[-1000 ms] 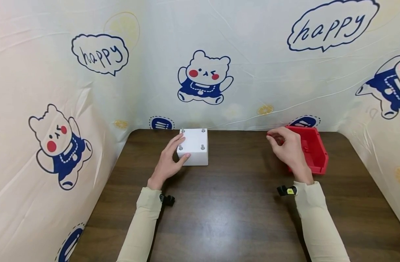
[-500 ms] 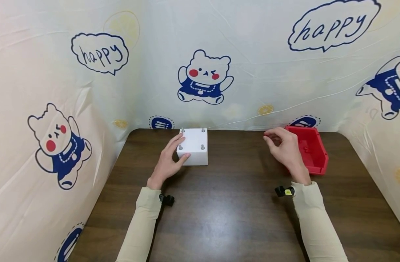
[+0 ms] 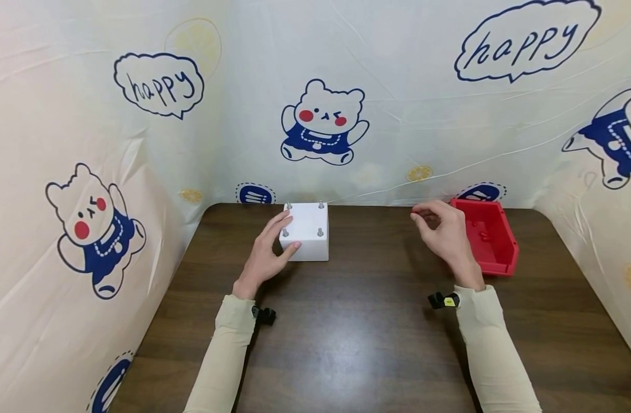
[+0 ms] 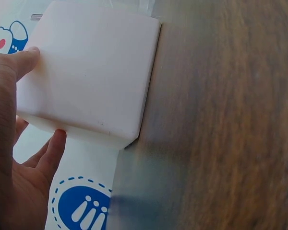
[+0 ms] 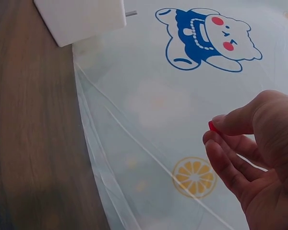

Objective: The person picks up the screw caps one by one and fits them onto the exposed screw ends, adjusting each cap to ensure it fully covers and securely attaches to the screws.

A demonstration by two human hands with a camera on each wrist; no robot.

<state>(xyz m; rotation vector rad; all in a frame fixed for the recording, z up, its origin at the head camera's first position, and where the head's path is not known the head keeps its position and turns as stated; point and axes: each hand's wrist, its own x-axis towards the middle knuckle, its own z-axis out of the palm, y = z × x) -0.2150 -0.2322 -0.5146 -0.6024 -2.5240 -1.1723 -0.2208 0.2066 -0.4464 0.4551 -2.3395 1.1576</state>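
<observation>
A white block (image 3: 307,250) with upright metal bolts (image 3: 320,232) at its top corners stands near the table's far edge. My left hand (image 3: 264,258) holds its left side, the thumb on the near face and the other fingers around the left edge, as the left wrist view also shows. To the right, my right hand (image 3: 444,235) is raised just left of a red bin (image 3: 508,232). Between thumb and fingertips it pinches a small red piece (image 5: 212,125), mostly hidden by the fingers, so its kind cannot be told.
Several small red pieces (image 3: 483,236) lie inside the bin. The brown wooden table (image 3: 346,332) ends at a printed cloth backdrop (image 3: 398,126) behind the block, with cloth at both sides too.
My right hand has moved left, away from over the red bin, carrying the small red piece. The left hand and the white block have stayed in place.
</observation>
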